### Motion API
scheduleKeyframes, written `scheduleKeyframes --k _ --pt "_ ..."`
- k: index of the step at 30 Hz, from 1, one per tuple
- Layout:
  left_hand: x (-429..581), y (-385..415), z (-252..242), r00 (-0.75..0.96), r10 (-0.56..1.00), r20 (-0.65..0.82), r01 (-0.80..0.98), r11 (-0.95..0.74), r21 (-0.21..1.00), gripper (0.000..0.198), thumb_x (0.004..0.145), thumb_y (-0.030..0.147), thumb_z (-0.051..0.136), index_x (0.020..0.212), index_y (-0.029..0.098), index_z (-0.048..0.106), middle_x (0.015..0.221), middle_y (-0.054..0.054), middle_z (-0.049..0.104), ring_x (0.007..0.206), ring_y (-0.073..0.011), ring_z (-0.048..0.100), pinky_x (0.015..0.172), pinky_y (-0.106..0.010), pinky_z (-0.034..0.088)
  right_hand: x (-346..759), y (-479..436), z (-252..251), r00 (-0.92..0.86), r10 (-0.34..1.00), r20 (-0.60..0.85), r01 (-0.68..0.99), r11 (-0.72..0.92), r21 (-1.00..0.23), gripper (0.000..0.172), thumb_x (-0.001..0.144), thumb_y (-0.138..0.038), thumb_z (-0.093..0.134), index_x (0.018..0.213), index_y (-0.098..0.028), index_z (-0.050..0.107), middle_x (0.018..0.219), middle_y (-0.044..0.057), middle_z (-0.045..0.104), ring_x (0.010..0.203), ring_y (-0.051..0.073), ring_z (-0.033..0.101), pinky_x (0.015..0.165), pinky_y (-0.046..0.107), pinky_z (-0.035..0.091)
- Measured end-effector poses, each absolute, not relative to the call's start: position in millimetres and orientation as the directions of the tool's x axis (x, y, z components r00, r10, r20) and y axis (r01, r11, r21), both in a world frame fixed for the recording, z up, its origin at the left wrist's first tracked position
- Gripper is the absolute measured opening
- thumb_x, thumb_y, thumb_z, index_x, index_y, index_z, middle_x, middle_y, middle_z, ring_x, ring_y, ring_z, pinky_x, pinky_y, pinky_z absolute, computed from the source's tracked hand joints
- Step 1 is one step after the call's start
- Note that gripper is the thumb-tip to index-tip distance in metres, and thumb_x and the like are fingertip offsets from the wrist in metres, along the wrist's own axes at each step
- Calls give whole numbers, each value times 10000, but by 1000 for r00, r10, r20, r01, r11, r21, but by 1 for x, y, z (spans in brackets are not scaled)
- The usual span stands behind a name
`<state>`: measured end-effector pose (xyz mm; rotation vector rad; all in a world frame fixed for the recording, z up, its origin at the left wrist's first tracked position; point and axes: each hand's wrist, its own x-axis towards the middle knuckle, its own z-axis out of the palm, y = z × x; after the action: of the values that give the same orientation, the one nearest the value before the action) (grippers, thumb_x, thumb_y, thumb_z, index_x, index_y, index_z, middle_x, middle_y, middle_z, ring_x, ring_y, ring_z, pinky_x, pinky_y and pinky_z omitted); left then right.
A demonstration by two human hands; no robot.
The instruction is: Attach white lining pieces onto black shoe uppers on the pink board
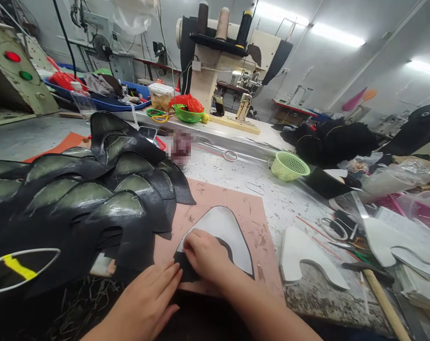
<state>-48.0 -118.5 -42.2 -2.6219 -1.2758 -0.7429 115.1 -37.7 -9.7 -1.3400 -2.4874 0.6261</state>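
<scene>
A white curved lining piece (218,222) lies on a black shoe-upper piece (186,271), whose dark edge shows around it. Both rest on a pinkish cutting board (254,201). My right hand (206,253) lies over the left part of the white piece, fingers curled in and fingertips down near its left edge; what they pinch, if anything, is hidden. My left hand (147,300) is flat with straight fingers side by side, its tips touching the black piece's left edge. Left of the board, black uppers with pale green-grey patches (117,206) overlap in a pile.
White cut pieces (289,255) lie right of the board, near a hammer's wooden handle (381,303). A light green basket (289,166) stands farther back. Beyond it is a sewing machine (208,66) with thread spools. A green bowl (188,113) holds a red bag.
</scene>
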Motion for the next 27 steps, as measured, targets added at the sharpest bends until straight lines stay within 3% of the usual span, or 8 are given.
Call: scheduleKeyframes --k 7,13,17,20,22,25,27 --pt "-48 -117 -37 539 649 537 735 -674 77 275 859 254 381 989 150 599 997 -38 663 955 -181 569 859 -309 366 101 -36 5 -371 912 -174 788 211 -578 56 720 -181 536 671 -208 545 718 -17 582 690 120 518 585 215 331" --pt "-51 -117 -47 542 653 529 724 -682 100 285 850 302 415 1021 156 590 1027 -35 656 971 -186 562 895 -316 338 98 -35 2 -371 917 -144 818 249 -519 78 711 -170 520 640 -201 521 718 -3 580 696 133 517 591 229 330" --pt "-51 -116 -49 544 643 539 719 -688 95 276 844 288 427 1032 164 585 1029 -24 655 972 -173 560 907 -308 321 102 -33 -3 -301 948 -106 817 199 -542 93 720 -141 508 642 -191 514 695 -1 572 681 125 514 611 227 354" --pt "-51 -116 -48 543 638 546 720 -689 90 273 837 272 426 1042 171 577 1039 -19 651 981 -167 557 907 -300 323 104 -38 -5 -372 927 -50 788 287 -544 54 720 -156 524 690 -197 542 750 -6 581 719 125 523 625 222 369" --pt "-52 -116 -47 540 629 559 721 -689 78 278 833 240 409 1042 160 573 1037 -33 650 981 -172 559 906 -301 333 104 -45 -8 -419 907 38 802 390 -453 47 719 -172 530 723 -207 561 796 -1 587 755 140 523 614 230 368" --pt "-55 -115 -43 560 602 570 710 -703 45 290 812 191 395 1036 137 571 1020 -61 651 977 -175 565 901 -288 361 100 -57 -13 -525 832 177 809 553 -201 108 741 -135 486 691 -195 562 746 30 580 709 159 505 582 257 356" --pt "-57 -115 -41 583 577 571 693 -721 21 294 797 177 405 1038 131 568 1016 -67 650 975 -171 567 900 -273 376 97 -62 -16 -613 766 193 770 634 -71 135 745 -107 465 668 -181 548 690 52 559 658 169 486 557 274 349"
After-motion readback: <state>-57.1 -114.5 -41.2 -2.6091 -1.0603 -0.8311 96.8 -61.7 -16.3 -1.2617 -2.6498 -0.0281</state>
